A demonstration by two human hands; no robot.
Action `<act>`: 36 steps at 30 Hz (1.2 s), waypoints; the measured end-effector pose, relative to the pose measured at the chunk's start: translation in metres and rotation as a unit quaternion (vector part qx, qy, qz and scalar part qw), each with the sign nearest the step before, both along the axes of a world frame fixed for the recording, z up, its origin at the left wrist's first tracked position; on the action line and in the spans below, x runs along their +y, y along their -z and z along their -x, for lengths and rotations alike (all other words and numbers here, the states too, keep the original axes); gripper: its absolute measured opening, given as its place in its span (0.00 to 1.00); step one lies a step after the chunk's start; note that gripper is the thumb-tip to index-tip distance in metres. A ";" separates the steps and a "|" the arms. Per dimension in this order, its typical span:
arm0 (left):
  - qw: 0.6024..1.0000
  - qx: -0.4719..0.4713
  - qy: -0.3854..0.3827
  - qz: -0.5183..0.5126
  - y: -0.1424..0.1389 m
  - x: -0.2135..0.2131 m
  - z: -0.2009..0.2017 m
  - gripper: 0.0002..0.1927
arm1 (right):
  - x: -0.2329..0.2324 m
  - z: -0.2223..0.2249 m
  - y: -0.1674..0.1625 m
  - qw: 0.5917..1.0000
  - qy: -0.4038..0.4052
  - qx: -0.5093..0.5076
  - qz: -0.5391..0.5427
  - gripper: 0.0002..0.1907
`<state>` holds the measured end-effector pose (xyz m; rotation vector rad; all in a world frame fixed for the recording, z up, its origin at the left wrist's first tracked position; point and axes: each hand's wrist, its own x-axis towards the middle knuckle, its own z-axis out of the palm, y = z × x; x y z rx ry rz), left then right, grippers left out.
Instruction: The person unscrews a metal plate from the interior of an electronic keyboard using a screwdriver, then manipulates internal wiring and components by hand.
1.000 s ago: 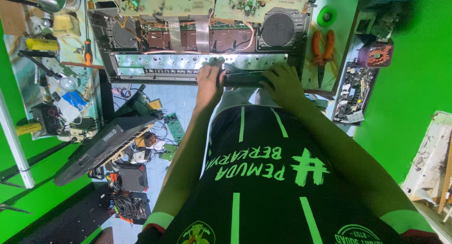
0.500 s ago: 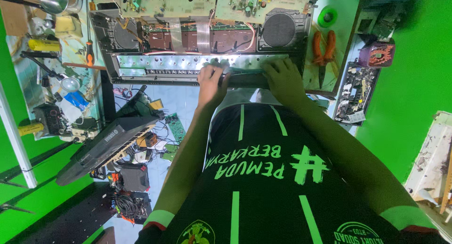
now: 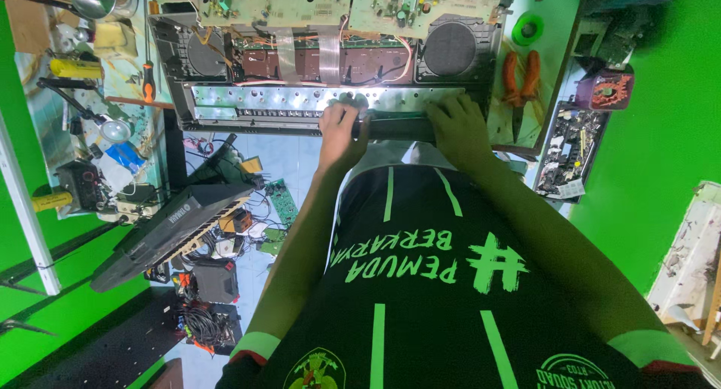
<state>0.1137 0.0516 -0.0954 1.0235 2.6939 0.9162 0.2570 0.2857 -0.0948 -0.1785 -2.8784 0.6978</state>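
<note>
- Left hand (image 3: 342, 130) and right hand (image 3: 458, 126) closed around dark front panel strip (image 3: 398, 126) of opened keyboard chassis (image 3: 330, 73), at desk near edge.
- Risk: yanking strip strains ribbon cables (image 3: 308, 55).
- Risk: slipping grip drops strip off desk edge onto floor clutter.

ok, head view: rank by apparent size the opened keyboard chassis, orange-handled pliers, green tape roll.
1. opened keyboard chassis
2. orange-handled pliers
3. green tape roll
All lie on one bench, so nearness hardly skews this.

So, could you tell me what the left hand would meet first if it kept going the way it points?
Probably the shiny metal panel just beyond the left hand; depth is unclear.
</note>
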 end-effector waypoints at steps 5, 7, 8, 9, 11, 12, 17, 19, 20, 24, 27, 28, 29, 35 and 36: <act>0.999 0.006 0.002 -0.036 -0.002 0.000 0.001 0.09 | 0.002 -0.002 0.005 0.999 -0.014 0.023 0.021 0.15; 0.999 0.007 0.000 -0.039 0.000 -0.001 0.001 0.09 | 0.002 -0.003 0.005 0.999 -0.018 0.017 0.020 0.13; 0.999 0.012 0.002 -0.043 0.002 -0.001 0.001 0.09 | 0.001 -0.003 0.005 0.999 -0.019 0.020 0.029 0.13; 0.999 0.018 0.005 -0.048 0.005 -0.001 0.001 0.10 | 0.001 -0.003 0.005 0.999 -0.020 0.023 0.037 0.13; 1.000 -0.008 -0.005 -0.010 0.010 -0.002 0.001 0.07 | 0.001 -0.003 0.003 0.999 -0.021 0.023 0.037 0.12; 1.000 -0.021 -0.009 0.010 0.012 -0.002 0.001 0.06 | 0.001 -0.003 0.002 0.999 -0.021 0.018 0.029 0.12; 1.000 0.010 0.006 -0.015 0.012 -0.004 0.001 0.07 | 0.000 -0.001 -0.005 0.998 -0.002 0.039 0.050 0.12; 1.000 0.017 0.011 -0.017 0.007 -0.003 0.001 0.10 | 0.000 0.000 -0.006 0.998 -0.004 0.040 0.055 0.12; 1.000 0.010 0.008 -0.011 0.004 -0.002 0.001 0.10 | 0.001 0.001 -0.007 0.997 -0.003 0.043 0.057 0.12; 0.998 -0.045 0.004 -0.043 -0.012 -0.002 -0.001 0.20 | 0.004 0.003 -0.006 0.998 -0.017 0.034 0.047 0.15; 0.998 -0.020 0.018 -0.058 -0.019 -0.006 -0.002 0.20 | 0.006 0.002 -0.004 0.998 -0.024 0.029 0.046 0.15; 0.999 0.004 0.028 -0.046 -0.019 -0.009 -0.001 0.20 | 0.006 0.001 -0.003 0.998 -0.022 0.027 0.051 0.15; 0.998 0.027 0.037 -0.031 -0.020 -0.012 0.001 0.20 | 0.006 0.000 -0.002 0.998 -0.029 0.026 0.046 0.14; 0.998 0.053 0.030 0.034 -0.013 -0.031 0.008 0.21 | 0.006 -0.001 0.005 0.997 -0.057 0.017 0.049 0.14; 0.997 0.049 0.025 0.048 -0.012 -0.033 0.007 0.21 | 0.005 -0.001 0.006 0.998 -0.057 0.009 0.040 0.13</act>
